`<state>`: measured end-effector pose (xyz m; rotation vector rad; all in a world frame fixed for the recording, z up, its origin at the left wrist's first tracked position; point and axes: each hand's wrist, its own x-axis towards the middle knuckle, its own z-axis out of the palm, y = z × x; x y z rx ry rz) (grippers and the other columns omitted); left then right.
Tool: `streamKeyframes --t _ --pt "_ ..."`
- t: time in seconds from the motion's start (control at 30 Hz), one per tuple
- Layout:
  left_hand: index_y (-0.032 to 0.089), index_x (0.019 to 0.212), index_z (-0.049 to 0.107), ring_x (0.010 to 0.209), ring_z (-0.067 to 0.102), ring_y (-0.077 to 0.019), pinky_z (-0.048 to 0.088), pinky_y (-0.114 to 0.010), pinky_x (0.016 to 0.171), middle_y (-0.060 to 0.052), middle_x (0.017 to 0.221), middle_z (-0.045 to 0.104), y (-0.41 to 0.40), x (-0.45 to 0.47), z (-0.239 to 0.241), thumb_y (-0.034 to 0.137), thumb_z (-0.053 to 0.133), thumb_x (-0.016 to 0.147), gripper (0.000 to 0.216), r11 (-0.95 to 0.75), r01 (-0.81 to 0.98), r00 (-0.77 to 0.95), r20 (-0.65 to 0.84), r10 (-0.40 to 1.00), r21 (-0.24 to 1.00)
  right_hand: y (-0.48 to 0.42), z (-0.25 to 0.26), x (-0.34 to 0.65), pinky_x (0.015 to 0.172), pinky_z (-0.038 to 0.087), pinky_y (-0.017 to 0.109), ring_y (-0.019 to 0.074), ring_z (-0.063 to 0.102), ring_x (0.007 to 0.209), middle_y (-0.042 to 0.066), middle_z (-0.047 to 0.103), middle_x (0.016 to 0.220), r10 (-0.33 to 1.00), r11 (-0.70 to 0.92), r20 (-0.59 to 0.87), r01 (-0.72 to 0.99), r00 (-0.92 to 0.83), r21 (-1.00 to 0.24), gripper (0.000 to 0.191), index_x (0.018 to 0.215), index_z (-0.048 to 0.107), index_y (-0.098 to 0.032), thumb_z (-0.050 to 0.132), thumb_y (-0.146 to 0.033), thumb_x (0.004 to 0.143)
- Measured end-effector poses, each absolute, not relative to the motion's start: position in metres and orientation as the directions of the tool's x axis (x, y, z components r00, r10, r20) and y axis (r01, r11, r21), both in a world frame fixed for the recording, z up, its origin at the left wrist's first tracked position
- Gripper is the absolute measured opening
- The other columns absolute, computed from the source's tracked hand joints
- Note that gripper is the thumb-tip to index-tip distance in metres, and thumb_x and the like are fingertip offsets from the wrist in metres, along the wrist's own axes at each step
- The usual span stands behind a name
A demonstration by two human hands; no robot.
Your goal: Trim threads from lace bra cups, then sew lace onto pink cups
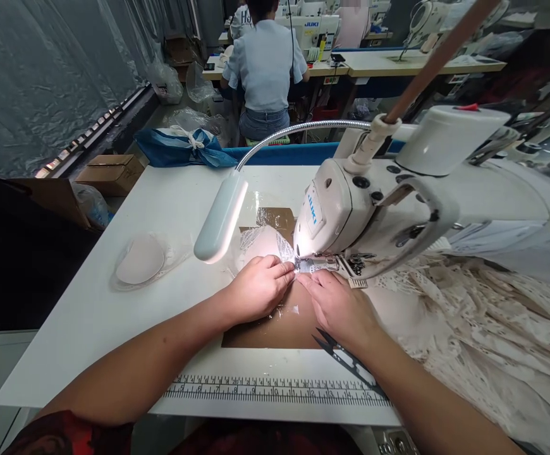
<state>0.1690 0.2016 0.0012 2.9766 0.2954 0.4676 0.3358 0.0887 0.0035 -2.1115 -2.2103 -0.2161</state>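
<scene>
A white sewing machine (336,208) stands over the table, its needle area brightly lit. Pale lace fabric (260,243) runs up to the presser foot from the left. My left hand (263,287) presses on this lace just left of the foot, fingers together, the edge pinched near the needle. On the near right side of the foot, my right hand (336,303) has its thumb and fingertips closed at the same fabric edge. Fingertips and glare hide the exact grip. Black thread snips (346,360) lie partly under my right wrist.
A lamp (220,218) on a bendy neck hangs left of the machine head. Round pale cup pieces (140,259) lie on the left of the table. Bunched lace fabric (474,328) covers the right side. A ruler strip (275,390) lines the front edge. A person (268,69) sits ahead.
</scene>
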Motion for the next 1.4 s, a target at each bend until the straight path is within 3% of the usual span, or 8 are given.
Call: streamKeyframes --t 0.3,0.53,0.9,1.07,1.2,1.33,1.4 --pt "0.014 0.115 0.064 0.101 0.054 -0.0272 0.047 -0.042 0.082 -0.010 0.124 0.062 0.217 0.170 -0.002 0.025 0.044 0.091 0.033 -0.952 0.271 0.896 0.325 0.302 0.139 0.086 0.000 0.341 0.058 0.038 0.029 0.0179 0.062 0.074 0.001 0.071 0.091 0.980 0.068 0.187 0.997 -0.062 -0.028 0.040 0.119 0.063 -0.026 0.046 -0.012 0.085" --pt "0.018 0.117 0.062 0.110 0.051 -0.0281 0.044 -0.045 0.092 -0.009 0.127 0.060 0.228 0.169 -0.006 0.023 0.046 0.087 0.034 -0.927 0.334 0.856 0.358 0.373 0.168 0.086 0.000 0.341 0.056 0.041 0.028 0.0178 0.064 0.073 0.001 0.070 0.090 0.977 0.090 0.196 0.995 -0.079 -0.047 0.035 0.116 0.064 -0.024 0.046 -0.016 0.087" --pt "0.022 0.114 0.063 0.116 0.049 -0.0295 0.045 -0.047 0.092 -0.010 0.123 0.059 0.239 0.162 -0.009 0.024 0.049 0.086 0.031 -0.855 0.478 0.783 0.342 0.519 0.202 0.085 -0.011 0.354 0.064 0.050 0.031 0.0199 0.066 0.074 0.006 0.069 0.097 0.962 0.188 0.216 0.978 -0.166 -0.087 0.033 0.117 0.062 -0.023 0.039 -0.025 0.094" --pt "0.022 0.126 0.055 0.127 0.043 -0.0292 0.042 -0.046 0.098 -0.011 0.138 0.048 0.243 0.141 0.010 0.031 0.052 0.086 0.040 -0.815 0.541 0.736 0.351 0.579 0.209 0.086 -0.017 0.360 0.063 0.053 0.031 0.0208 0.068 0.080 0.006 0.069 0.100 0.949 0.227 0.243 0.970 -0.201 -0.087 0.032 0.115 0.062 -0.024 0.039 -0.029 0.094" --pt "0.011 0.129 0.048 0.131 0.037 -0.0331 0.035 -0.050 0.104 -0.017 0.137 0.047 0.250 0.087 0.047 0.043 0.043 0.090 0.050 -0.534 0.828 0.464 0.326 0.824 0.172 0.083 -0.011 0.353 0.055 0.051 0.030 0.0204 0.067 0.080 0.003 0.068 0.100 0.965 0.160 0.230 0.981 -0.130 -0.114 0.031 0.113 0.062 -0.028 0.038 -0.031 0.093" --pt "0.005 0.104 0.057 0.118 0.046 -0.0415 0.036 -0.055 0.095 -0.026 0.116 0.056 0.246 0.010 0.062 0.057 0.042 0.085 0.057 0.006 0.996 -0.012 0.068 0.998 0.089 0.081 -0.008 0.347 0.053 0.049 0.030 0.0207 0.066 0.081 0.003 0.068 0.098 0.963 0.136 0.251 0.982 -0.100 -0.134 0.032 0.112 0.063 -0.028 0.037 -0.030 0.093" --pt "0.006 0.092 0.058 0.109 0.050 -0.0428 0.041 -0.053 0.088 -0.026 0.108 0.058 0.237 -0.022 0.057 0.055 0.050 0.079 0.051 0.067 0.994 -0.066 -0.009 0.998 0.090 0.082 -0.009 0.348 0.053 0.049 0.030 0.0209 0.067 0.080 0.004 0.068 0.096 0.954 0.163 0.274 0.978 -0.122 -0.133 0.033 0.111 0.064 -0.027 0.037 -0.029 0.093"
